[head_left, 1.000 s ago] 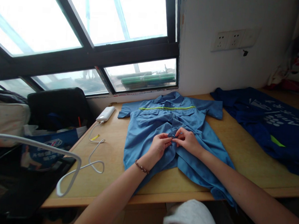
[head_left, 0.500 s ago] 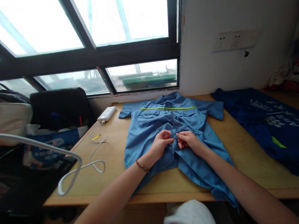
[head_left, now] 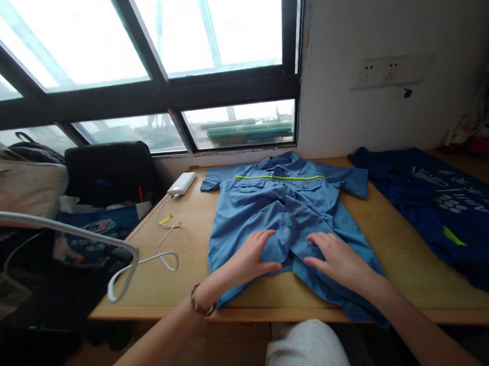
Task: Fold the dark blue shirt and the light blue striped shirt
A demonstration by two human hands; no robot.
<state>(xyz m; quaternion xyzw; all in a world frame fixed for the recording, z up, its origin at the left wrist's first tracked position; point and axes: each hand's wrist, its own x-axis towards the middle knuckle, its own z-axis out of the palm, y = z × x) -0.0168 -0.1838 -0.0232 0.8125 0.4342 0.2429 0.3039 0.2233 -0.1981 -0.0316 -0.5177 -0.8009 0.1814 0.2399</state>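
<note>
A light blue short-sleeved work shirt [head_left: 276,206] with a yellow-green chest stripe lies spread front up on the wooden table [head_left: 392,251], its collar toward the wall. My left hand [head_left: 252,257] lies flat on the lower front, left of the button line, fingers stretched out. My right hand [head_left: 339,260] rests flat on the hem to the right of that line, fingers also extended. Neither hand holds anything. A beaded bracelet sits on my left wrist.
A dark blue printed garment [head_left: 440,204] lies at the table's right. A white power bank [head_left: 181,183] and its looped cable [head_left: 163,244] sit at the left. A white tube frame [head_left: 61,233], bags and a black chair crowd the left side. Wall sockets [head_left: 381,73] above.
Both hands let go of the button area at the shirt's middle and slid toward me, flattening onto the lower front. The view shifted slightly right.
</note>
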